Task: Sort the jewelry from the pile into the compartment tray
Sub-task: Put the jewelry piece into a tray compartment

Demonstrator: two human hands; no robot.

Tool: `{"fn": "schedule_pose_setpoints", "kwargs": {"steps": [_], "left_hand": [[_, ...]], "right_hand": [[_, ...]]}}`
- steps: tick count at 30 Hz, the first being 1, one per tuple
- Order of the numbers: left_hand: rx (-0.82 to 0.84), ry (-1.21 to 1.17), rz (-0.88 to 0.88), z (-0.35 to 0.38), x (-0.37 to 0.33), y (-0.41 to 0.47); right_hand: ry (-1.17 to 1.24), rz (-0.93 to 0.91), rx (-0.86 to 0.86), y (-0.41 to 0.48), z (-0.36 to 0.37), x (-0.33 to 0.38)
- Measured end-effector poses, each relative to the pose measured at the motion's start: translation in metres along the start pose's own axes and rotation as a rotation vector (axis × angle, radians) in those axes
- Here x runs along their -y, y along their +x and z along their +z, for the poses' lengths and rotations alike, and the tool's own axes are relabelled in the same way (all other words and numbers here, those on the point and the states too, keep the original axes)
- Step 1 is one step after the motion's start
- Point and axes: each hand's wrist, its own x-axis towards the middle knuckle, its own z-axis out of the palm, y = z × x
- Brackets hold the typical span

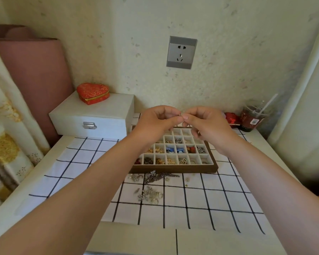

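**Two hands pinch one small piece above the tray**

Both the left hand (156, 122) and the right hand (205, 124) are raised, their fingertips meeting around a tiny metal piece (180, 115), too small to tell what kind. They hold it in the air over the far part of the compartment tray (173, 170), which lies on a checked cloth (191, 199) near the far edge of the table (11, 208). Many of its compartments hold gold, silver, blue and red pieces. The pile of jewelry (151, 183) lies loose on the cloth, just beside the tray's near wall. A white box (99, 115) sits at the far left corner with a red heart-shaped box (92, 92) on its lid. A plastic cup (252, 118) with a straw stands at the far right corner.
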Motion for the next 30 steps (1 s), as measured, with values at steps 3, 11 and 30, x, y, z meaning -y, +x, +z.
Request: {"fn": "schedule_pose_setpoints", "kwargs": {"steps": [3,11,30], "left_hand": [[0.026,-0.098,-0.096,0.009,0.000,0.009],[0.032,-0.030,-0.194,0.024,0.002,0.026],[0.397,1.145,0.087,0.030,0.067,0.020]], "right_hand": [[-0.045,-0.108,-0.012,0.008,-0.010,0.001],[-0.157,-0.165,-0.104,0.023,-0.023,-0.016],[-1.128,0.077,0.006,0.041,-0.021,-0.076]]}}
